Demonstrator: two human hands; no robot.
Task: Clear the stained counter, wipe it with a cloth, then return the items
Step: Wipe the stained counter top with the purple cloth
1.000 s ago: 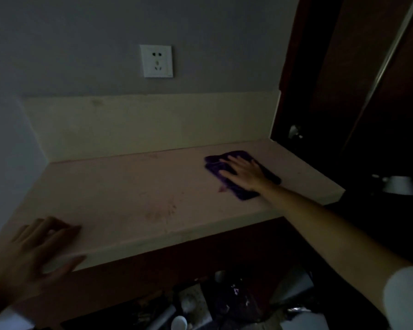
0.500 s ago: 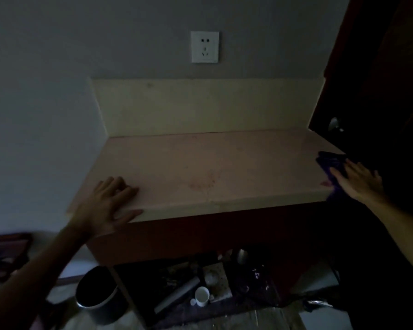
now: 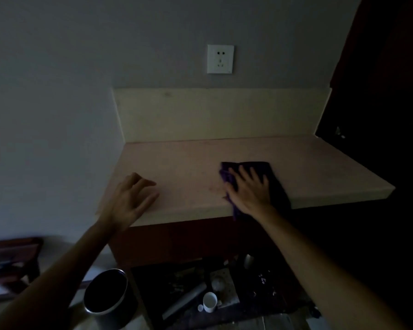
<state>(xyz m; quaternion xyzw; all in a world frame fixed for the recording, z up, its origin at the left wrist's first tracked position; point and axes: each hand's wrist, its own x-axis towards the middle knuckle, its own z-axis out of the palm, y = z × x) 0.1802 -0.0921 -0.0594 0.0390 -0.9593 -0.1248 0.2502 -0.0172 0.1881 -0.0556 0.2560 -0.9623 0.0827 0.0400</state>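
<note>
Dim floor clutter is lying nearest: a round bin (image 3: 105, 291) and a white cup (image 3: 209, 302). Above, the left hand (image 3: 129, 201) is resting flat-fingered on the counter (image 3: 188, 163); the right hand (image 3: 249, 190) is pressing the purple cloth (image 3: 267, 177) with spread fingers. Behind, a wall socket (image 3: 220, 59) is showing.

Very dim throughout, colours muted, grain-soft detail. Brightest zones: tabletop (image 3: 181, 167), pale backsplash (image 3: 215, 115), white wall socket (image 3: 220, 59). Right side sunk into near-black, nothing readable there. Floor clutter below murky. Faint sheen on rim of dark round bin (image 3: 105, 291). Wide-angle bowing of lines toward edges. Slight motion blur on both hands and purple cloth (image 3: 260, 170).
</note>
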